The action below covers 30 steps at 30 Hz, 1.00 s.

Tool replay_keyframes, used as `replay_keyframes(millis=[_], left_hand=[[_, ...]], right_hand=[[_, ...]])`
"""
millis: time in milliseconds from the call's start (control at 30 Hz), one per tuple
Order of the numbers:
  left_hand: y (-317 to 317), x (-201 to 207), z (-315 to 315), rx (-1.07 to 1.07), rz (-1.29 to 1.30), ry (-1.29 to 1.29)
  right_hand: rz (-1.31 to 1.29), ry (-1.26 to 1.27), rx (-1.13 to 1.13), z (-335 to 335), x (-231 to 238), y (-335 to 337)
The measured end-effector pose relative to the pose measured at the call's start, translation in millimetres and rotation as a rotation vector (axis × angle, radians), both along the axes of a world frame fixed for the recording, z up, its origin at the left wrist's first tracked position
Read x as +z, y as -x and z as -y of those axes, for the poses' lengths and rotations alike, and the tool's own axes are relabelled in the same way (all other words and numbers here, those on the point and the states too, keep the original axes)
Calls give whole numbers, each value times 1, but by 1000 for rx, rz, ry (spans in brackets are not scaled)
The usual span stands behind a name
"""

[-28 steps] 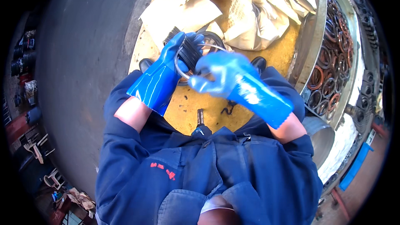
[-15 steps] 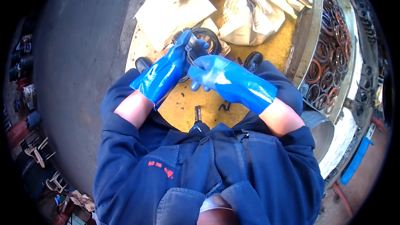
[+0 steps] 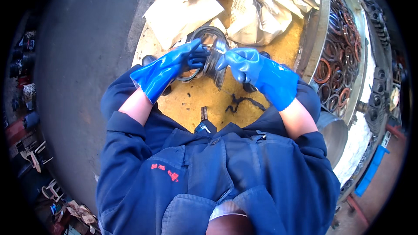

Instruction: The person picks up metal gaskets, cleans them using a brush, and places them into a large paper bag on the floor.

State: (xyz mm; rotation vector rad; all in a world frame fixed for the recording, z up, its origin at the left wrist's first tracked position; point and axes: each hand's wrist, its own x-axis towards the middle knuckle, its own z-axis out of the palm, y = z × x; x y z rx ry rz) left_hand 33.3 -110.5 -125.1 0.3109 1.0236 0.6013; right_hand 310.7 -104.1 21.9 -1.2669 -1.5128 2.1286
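Both my hands wear long blue rubber gloves and meet in front of my knees. Between them hangs a bundle of thin dark rings or strands point(image 3: 214, 66), smeared by motion, so its exact kind does not show. My left hand point(image 3: 191, 56) curls its fingers at the bundle's left side. On the other side, the thumb and fingers of my right hand point(image 3: 244, 64) pinch its edge, where a thin bright strand runs between the hands. Just beyond lie larger black rings point(image 3: 209, 30) on the yellow floor. Below my right hand, a dark limp strip point(image 3: 244, 101) lies across the floor.
Crumpled tan paper sacks point(image 3: 261, 21) lie ahead. At the right stands a metal-rimmed bin point(image 3: 320, 39) filled with rusty and dark rings point(image 3: 337, 61). A slim metal-ended tool point(image 3: 204, 114) sits between my legs. A large dark surface point(image 3: 82, 82) spans the left.
My hands have moved apart, the right one shifting rightward. The bundle now hangs lower and spread between them. More of the dark strip shows on the floor below my right hand.
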Motion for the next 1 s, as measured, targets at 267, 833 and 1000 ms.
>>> replay_keyframes(millis=[267,833,1000], left_hand=[[2,-18,71,-263,-379,-791],[-42,-102,131,-321,-818,-696],[-49,-101,144,-583,-1040,-725]], right_hand=[[-102,-75,53,60,-2,-8],[-130,307,6,104,-119,-18],[19,274,-34,116,-157,-19]])
